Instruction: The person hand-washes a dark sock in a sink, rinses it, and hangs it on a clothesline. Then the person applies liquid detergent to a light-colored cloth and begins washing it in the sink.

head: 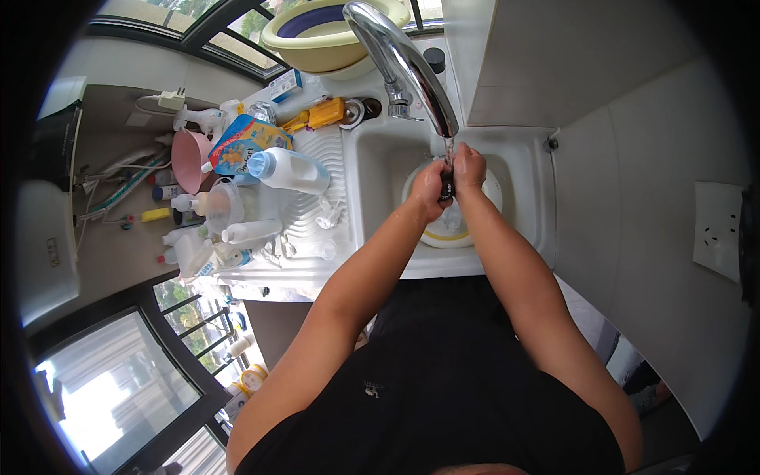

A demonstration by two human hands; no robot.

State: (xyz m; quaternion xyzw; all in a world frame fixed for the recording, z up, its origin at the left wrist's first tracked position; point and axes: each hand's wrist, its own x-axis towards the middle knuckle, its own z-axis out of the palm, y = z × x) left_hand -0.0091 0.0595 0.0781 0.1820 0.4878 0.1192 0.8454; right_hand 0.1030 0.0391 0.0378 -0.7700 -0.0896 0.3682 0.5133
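Observation:
My left hand [428, 187] grips a small black item [446, 186] bearing pale writing; too little of it shows to tell what it is. Against its other side, my right hand [469, 167] is curled closed, its fingertips hidden. A thin stream of water from the chrome faucet [415, 65] falls between both wet hands. Beneath them, a round white basin [445, 242] with a yellow band sits inside the white sink [386, 160], partly covered by my hands and forearms. Some clear or whitish material, blurred, shows within the basin.
Left of the sink, a ribbed drainboard [312, 148] carries a white detergent bottle [291, 170], a blue refill pouch [246, 145], a pink bowl [190, 160] and several bottles. An orange brush [325, 113] lies behind. Stacked basins [323, 53] stand by the window. A tiled wall [594, 178] borders the right.

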